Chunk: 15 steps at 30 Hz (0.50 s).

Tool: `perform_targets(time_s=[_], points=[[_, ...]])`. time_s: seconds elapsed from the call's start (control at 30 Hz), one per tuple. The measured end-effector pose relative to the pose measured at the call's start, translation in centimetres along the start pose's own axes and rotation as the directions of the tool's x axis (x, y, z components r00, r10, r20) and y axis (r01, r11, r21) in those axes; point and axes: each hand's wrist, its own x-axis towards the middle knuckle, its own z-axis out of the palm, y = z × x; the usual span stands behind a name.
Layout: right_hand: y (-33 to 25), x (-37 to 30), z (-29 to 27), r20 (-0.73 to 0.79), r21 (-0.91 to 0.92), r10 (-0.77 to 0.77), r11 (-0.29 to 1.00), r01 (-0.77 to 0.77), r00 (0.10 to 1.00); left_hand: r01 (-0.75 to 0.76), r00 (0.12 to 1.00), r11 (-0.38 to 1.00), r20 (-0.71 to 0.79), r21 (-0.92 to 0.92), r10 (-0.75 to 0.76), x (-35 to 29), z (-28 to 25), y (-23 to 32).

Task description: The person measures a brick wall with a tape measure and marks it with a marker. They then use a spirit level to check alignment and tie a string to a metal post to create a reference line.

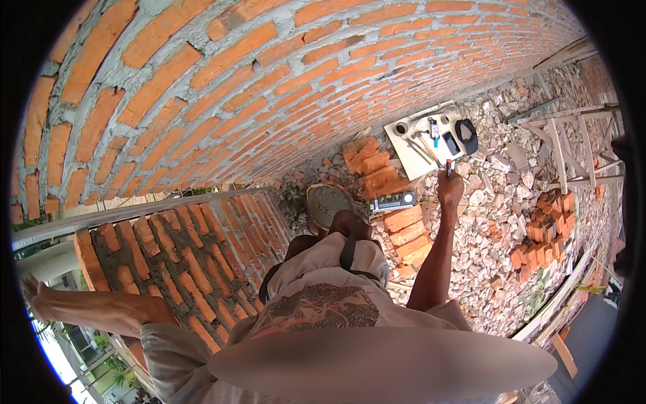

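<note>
My right hand [449, 185] reaches forward over the rubble, closed round a short, slim black object [449, 166] whose exact kind is too small to make out. Just ahead of it lies a white board [407, 159] carrying thin sticks [422, 149], a small white-and-blue bottle [435, 129], a dark phone [451, 143] and a black strap-like item [467, 137]. A spirit level [393, 201] rests on bricks left of that hand. My left hand [33, 291] stretches out far left, beyond the low brick wall's end, fingers apart and partly cut by the picture's rim.
A tall brick wall [269, 87] rises ahead. On my left stands a lower brick wall [182, 256]. A round pan of grey mortar [329, 204] sits before my knees. Bricks [407, 232] are stacked nearby, with another pile [548, 229] farther right. Rubble [481, 249] covers the ground beside a wooden frame [572, 148].
</note>
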Motion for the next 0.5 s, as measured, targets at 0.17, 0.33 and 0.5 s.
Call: perform_targets(time_s=[0.17, 0.33, 0.5], points=[[11.7, -4.4, 5.1, 0.137, 0.020, 0.444, 0.892, -0.451, 0.886, -0.563, 0.821, 0.822, -0.053, 0.087, 0.568, -20.9, -0.2, 4.9], [12.7, -8.7, 9.5, 0.281, 0.039, 0.688, 0.688, -0.724, 0.669, -0.848, 0.193, 0.528, 0.953, 0.042, 0.234, -43.0, -4.6, 2.6], [8.2, -9.4, 16.6, 0.155, -0.110, 0.686, 0.727, -0.677, 0.711, -0.685, -0.281, 0.692, 0.795, 0.226, -0.538, -52.9, -15.7, -2.1]])
